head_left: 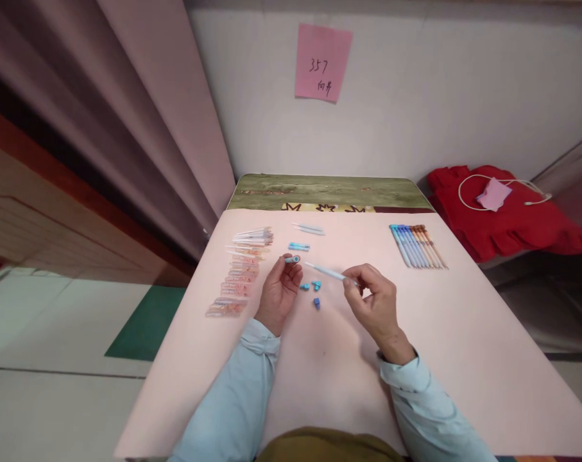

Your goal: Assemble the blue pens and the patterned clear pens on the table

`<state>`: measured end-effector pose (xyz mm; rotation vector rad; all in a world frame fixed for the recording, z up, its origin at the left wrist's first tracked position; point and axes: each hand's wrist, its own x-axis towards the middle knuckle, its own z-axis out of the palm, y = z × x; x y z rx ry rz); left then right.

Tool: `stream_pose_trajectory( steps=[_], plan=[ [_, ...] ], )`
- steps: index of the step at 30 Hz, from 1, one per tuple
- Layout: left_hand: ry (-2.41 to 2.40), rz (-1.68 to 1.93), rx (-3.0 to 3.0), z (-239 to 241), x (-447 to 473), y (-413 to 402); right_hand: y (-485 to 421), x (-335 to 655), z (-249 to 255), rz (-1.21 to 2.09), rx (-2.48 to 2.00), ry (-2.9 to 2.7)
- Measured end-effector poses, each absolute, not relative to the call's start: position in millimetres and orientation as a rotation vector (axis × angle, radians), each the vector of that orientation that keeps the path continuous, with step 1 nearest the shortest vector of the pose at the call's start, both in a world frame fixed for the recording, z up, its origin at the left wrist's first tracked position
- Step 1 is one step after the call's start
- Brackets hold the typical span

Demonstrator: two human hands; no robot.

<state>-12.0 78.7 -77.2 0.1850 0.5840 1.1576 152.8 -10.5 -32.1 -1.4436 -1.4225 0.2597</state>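
My left hand (pixel 282 289) is closed in a pinch on a short blue pen barrel (pixel 292 259), its round open end turned to the right. In my right hand (pixel 373 296) is a slim pale blue pen refill (pixel 326 271), gripped near its rear end with the pointed end toward the barrel. The two parts are apart. Just below them lie small turquoise pen caps (pixel 316 285) and a dark blue cap (pixel 316 303). Beyond my hands rest blue pen barrels (pixel 299 246) and a few pale refills (pixel 310 229).
Clear pinkish pen barrels (pixel 240 276) and white refills (pixel 249 237) lie along the left of the pink-covered table (pixel 329 385). Assembled blue and brown pens (pixel 417 246) form a row at the right. A red cushion (pixel 507 218) with a white cable is beyond the right edge.
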Motion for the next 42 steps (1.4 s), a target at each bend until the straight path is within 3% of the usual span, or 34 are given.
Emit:
stream_pose_trajectory(
  steps=[19,42],
  plan=[
    [0.698,1.139,0.61,-83,-5,74,-10,156,-33,0.189,-1.536,-1.509],
    [0.721,1.197,0.413,-87,-2,75,-5,134,-61,0.335,-1.485,-1.364]
  ],
)
